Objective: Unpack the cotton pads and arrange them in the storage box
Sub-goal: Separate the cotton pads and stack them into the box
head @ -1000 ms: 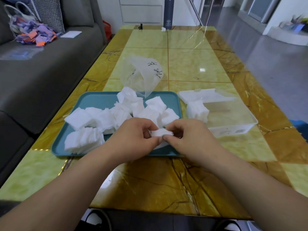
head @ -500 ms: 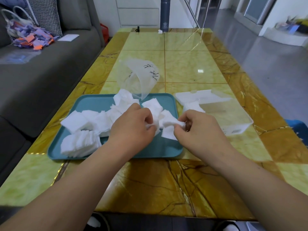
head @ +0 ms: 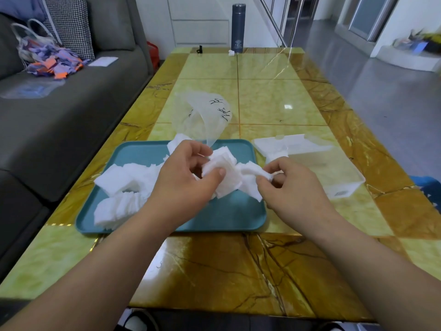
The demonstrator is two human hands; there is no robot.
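cotton pads point(head: 224, 163): plain white, every one of them
tray point(head: 214, 218): solid teal, no pattern
counter point(head: 214, 271): glossy yellow-green marble panels, framed by amber-brown slabs with dark veins
storage box point(head: 350, 187): clear
lid point(head: 281, 143): milky white
plastic bag point(head: 202, 115): see-through, with black lettering
flask point(head: 238, 27): dark blue-grey, with a pale mark low down
sofa point(head: 71, 111): flat grey
cushion point(head: 69, 25): black-and-white houndstooth
scraps point(head: 57, 63): purple and orange
floor point(head: 381, 87): shiny grey

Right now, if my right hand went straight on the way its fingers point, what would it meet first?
Probably the bunch of cotton pads gripped by your left hand. Your right hand, pinching its own pads, points left across the teal tray; depth is hard to judge.
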